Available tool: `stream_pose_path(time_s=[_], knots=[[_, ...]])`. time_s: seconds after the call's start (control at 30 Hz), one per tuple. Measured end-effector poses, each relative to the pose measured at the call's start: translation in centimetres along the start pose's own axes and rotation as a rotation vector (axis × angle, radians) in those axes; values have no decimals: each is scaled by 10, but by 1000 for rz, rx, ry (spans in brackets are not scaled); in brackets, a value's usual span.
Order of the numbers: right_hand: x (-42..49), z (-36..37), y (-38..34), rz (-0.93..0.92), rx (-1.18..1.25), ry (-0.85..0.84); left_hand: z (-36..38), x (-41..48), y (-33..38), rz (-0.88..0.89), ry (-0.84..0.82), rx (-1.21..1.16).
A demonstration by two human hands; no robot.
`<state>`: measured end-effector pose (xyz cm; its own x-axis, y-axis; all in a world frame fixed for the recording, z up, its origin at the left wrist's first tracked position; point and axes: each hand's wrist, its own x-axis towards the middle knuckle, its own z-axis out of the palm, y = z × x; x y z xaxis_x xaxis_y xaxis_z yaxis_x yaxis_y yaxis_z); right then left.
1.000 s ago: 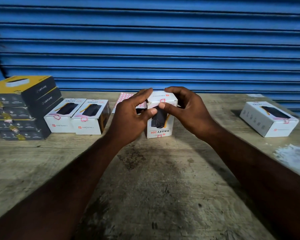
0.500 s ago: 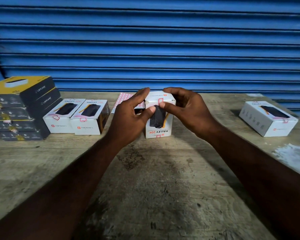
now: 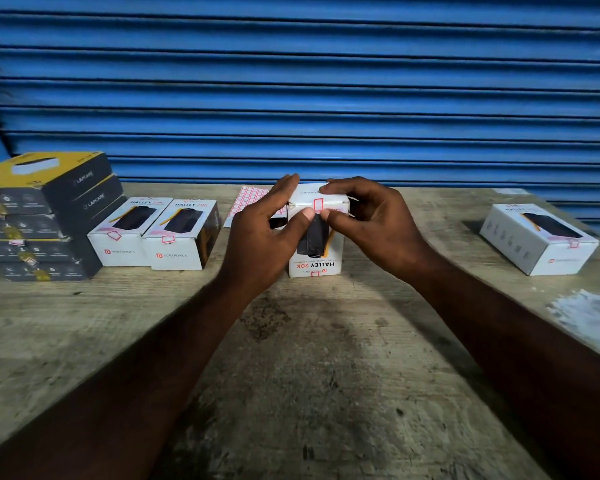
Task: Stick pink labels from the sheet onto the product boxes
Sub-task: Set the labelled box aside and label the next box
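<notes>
A white Halley 20K product box (image 3: 317, 263) stands on end at the table's middle, its print upside down to me. A pink label (image 3: 317, 204) lies across its top front edge, another at its bottom edge. My left hand (image 3: 264, 233) grips the box's left side, thumb pressing by the label. My right hand (image 3: 371, 223) holds the right side, thumb on the front and fingers over the top. The pink label sheet (image 3: 248, 200) lies flat behind my left hand, partly hidden.
Two white labelled boxes (image 3: 153, 233) sit left of centre beside a stack of dark Lapcare boxes (image 3: 39, 216). Another white labelled box (image 3: 537, 239) lies at the far right. A blue roller shutter (image 3: 298, 88) closes off the table's back edge.
Both thumbs have shifted slightly upward toward the label on the box's top edge. The box stays in place.
</notes>
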<state>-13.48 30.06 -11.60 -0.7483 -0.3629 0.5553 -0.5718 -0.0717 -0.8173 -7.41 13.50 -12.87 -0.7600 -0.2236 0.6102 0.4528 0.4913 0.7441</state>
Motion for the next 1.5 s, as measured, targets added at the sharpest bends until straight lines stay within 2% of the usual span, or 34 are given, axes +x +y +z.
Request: stream_pose_path(time_s=[0.5,0.9,1.1,1.27,1.5], knots=[[0,-2,-3,-7,12,-60,3,-4,5,16,126,50],[-1,1,-3,6,-42,18,-3,-1,1,-1,-10,78],[-2,0,-2,10,-49,-42,-2,-3,2,-6,-9,61],[-2,2,-4,15,-65,0,-2,-3,4,-2,-10,50],[-3,-1,-4,16,-71,-41,-3,-2,2,10,-13,34]])
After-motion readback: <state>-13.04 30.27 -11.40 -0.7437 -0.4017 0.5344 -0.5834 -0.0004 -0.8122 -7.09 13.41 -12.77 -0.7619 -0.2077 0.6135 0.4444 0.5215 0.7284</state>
